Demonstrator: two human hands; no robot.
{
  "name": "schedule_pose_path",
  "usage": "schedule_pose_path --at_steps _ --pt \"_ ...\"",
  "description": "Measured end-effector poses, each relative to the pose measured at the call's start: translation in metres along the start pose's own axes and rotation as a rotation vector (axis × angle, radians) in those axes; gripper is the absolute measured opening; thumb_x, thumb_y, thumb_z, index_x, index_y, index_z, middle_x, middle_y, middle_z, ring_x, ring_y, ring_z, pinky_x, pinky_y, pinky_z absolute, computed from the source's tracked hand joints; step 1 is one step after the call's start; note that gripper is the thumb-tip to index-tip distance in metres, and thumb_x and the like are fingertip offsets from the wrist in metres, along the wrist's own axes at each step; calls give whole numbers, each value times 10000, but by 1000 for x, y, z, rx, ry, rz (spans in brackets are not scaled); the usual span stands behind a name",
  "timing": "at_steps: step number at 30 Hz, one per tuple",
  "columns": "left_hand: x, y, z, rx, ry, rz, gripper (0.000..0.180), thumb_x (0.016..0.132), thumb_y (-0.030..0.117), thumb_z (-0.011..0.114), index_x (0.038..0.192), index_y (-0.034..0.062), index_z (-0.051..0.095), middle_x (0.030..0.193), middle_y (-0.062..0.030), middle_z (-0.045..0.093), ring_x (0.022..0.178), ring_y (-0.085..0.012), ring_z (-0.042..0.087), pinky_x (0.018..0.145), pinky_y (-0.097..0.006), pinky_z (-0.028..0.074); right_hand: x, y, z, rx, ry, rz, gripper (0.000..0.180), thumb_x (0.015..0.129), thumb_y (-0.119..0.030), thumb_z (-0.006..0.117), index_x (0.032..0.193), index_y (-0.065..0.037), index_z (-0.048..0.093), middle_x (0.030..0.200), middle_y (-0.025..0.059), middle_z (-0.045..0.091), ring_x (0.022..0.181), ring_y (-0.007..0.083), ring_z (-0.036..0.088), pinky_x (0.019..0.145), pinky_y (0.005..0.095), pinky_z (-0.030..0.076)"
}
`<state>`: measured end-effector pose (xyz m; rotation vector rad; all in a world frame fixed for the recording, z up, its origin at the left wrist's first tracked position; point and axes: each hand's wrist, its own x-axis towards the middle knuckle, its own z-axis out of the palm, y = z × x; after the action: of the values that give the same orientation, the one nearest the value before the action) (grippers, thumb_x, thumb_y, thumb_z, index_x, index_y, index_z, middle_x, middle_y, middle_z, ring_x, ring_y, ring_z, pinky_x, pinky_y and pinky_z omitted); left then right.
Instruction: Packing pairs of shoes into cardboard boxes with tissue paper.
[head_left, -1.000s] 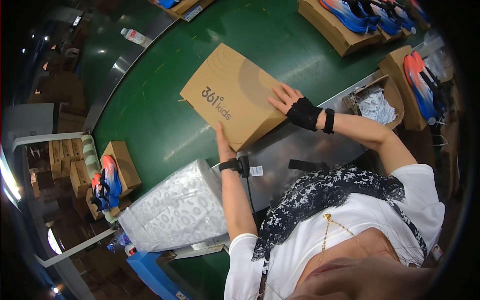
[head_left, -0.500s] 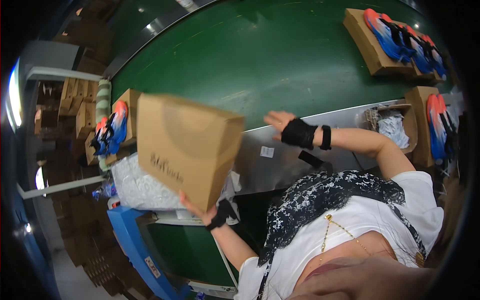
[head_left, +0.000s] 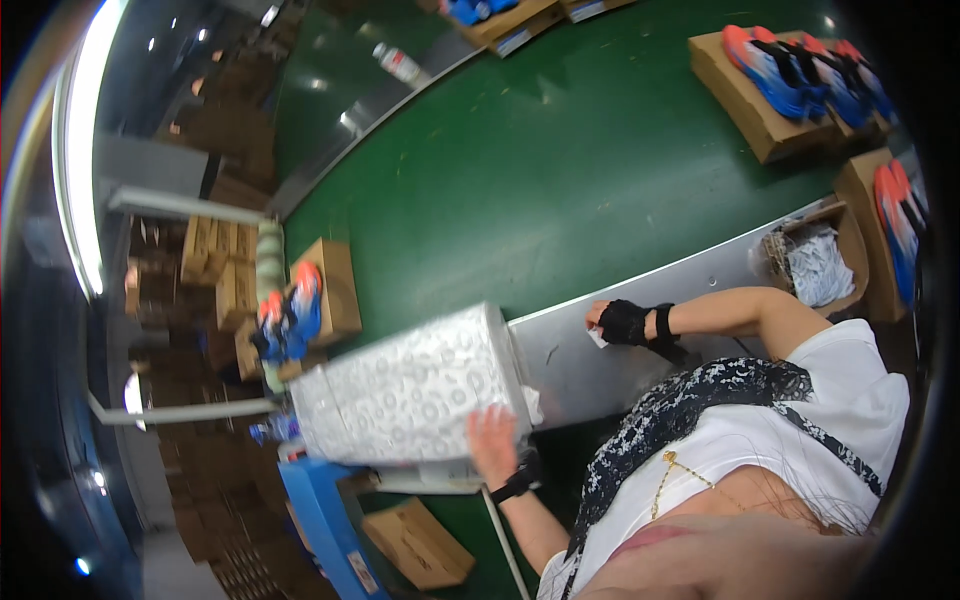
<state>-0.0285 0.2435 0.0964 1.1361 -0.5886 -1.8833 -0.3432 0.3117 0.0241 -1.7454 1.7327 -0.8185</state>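
My left hand (head_left: 493, 446) has its fingers apart and holds nothing. It is slightly blurred, over the near edge of a white, ring-patterned stack of wrapping sheets (head_left: 400, 390); whether it touches them I cannot tell. On the metal ledge (head_left: 570, 375), my right hand (head_left: 615, 322), in a black fingerless glove, has its fingers closed on a small white paper slip (head_left: 597, 338). Most of the slip is hidden under the fingers. A closed brown cardboard box (head_left: 418, 542) lies lower down on a green surface, beside a blue frame (head_left: 335, 530).
Blue and orange shoes (head_left: 775, 75) rest on cardboard boxes at the far right, with more shoes (head_left: 290, 315) at the left. A cardboard tray (head_left: 850, 280) of white packets stands on the right. The green belt (head_left: 520, 180) stretches across the back. Brown boxes (head_left: 215, 250) are stacked far left.
The brown box has left my left hand and now lies on the lower green surface. My right hand has closed on the white slip from the ledge. The view has shifted.
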Motion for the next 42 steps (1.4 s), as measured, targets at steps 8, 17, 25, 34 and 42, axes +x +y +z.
schedule_pose_path --at_steps 8,17,25,34,42 --pt "37 -112 220 411 -678 -340 226 876 244 444 950 35 486 770 -51 541 644 -181 550 566 -312 466 -29 -24 -91 537 374 243 241 660 -42 544 897 -39 502 729 49 553 684 134 555 652 259 450" --pt "34 -106 219 394 -435 -348 162 838 195 513 839 39 470 625 -49 478 526 -172 473 496 -301 426 -125 124 -292 394 1427 1096 369 698 -332 611 809 14 552 711 150 572 666 241 566 544 372 425" --pt "30 -91 174 393 -263 -267 175 824 189 519 827 36 434 630 -65 477 553 -187 479 533 -309 436 -117 138 -287 854 1268 1039 364 705 -395 626 654 -47 531 476 78 478 343 184 464 318 307 366" --pt "68 -77 219 364 -514 -11 176 843 95 422 925 -59 446 860 -149 524 753 -286 568 680 -387 500 -39 24 -128 1107 488 990 346 729 -329 615 790 6 560 686 100 592 604 158 587 488 261 460" --pt "117 -36 285 857 -643 789 234 800 -3 371 1004 -27 484 965 -127 519 823 -194 553 675 -274 469 -26 -66 -218 48 666 -33 203 749 -153 598 934 -69 601 855 86 588 783 189 567 706 280 452"
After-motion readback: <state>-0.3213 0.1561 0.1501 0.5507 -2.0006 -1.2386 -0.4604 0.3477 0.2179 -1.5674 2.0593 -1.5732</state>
